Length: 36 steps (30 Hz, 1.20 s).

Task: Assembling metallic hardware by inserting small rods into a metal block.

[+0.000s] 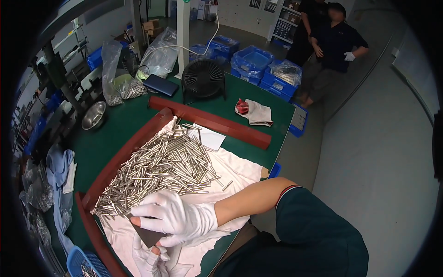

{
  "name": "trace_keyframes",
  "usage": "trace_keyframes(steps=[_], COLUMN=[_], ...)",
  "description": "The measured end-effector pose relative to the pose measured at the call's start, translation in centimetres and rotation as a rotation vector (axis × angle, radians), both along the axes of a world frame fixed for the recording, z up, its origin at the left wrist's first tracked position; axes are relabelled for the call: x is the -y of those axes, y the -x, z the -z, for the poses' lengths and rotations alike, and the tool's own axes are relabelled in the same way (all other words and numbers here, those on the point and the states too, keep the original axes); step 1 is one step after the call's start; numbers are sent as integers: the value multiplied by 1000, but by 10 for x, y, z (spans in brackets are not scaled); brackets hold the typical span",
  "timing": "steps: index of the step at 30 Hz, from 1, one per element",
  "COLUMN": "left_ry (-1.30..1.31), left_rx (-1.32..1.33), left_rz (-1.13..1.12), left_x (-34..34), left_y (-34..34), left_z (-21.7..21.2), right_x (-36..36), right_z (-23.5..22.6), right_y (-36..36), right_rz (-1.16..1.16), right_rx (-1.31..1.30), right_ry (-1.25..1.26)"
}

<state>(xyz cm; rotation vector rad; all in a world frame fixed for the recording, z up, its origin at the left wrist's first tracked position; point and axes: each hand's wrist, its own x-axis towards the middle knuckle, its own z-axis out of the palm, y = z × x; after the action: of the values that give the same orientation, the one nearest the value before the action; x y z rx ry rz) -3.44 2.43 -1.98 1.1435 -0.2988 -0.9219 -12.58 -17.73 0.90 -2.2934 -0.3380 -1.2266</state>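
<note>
A white glove with bare fingertips covers my right hand (168, 216). Its fingers and thumb grip opposite edges of a thin, dark flat plate (146, 232). Just below, close against the plate, is my left hand (146, 262), also gloved, with its bare thumb tip bent in. Whatever its fingers hold is hidden. Beyond both hands spreads a heap of short, shiny metal pins (161, 161), lying every which way on a pale pink cloth (235, 168). One pin (227, 185) lies apart at the heap's right side.
Dark red bars (217, 122) border the heap at the back and left on the green table (249, 94). Behind stand a black fan (203, 78) and dark blue box (160, 85). A metal bowl (93, 115) and blue basket (85, 261) are left. Two people stand far right.
</note>
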Motion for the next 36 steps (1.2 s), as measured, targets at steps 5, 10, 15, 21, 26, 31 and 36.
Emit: trace_keyframes(steps=[5, 10, 15, 21, 26, 31, 36], left_ry=[4, 10, 24, 53, 77, 101, 29], left_rx=[-1, -2, -1, -21, -21, -43, -26], left_rz=[-1, -11, -40, -54, -92, -170, -86], left_x=[6, 7, 6, 15, 12, -4, 21], left_y=[0, 3, 7, 9, 16, 14, 13], left_z=[-3, -9, -15, -14, -26, -30, -39], right_x=[-4, -1, -7, 4, 10, 4, 25], right_z=[2, 1, 6, 1, 0, 5, -6], right_y=[-2, -1, -1, 4, -3, -12, 3], right_rz=[26, -29, 70, 51, 187, 130, 150], right_rx=[14, 42, 39, 111, 59, 57, -100], right_ry=[4, -57, 16, -81, -136, -173, -224])
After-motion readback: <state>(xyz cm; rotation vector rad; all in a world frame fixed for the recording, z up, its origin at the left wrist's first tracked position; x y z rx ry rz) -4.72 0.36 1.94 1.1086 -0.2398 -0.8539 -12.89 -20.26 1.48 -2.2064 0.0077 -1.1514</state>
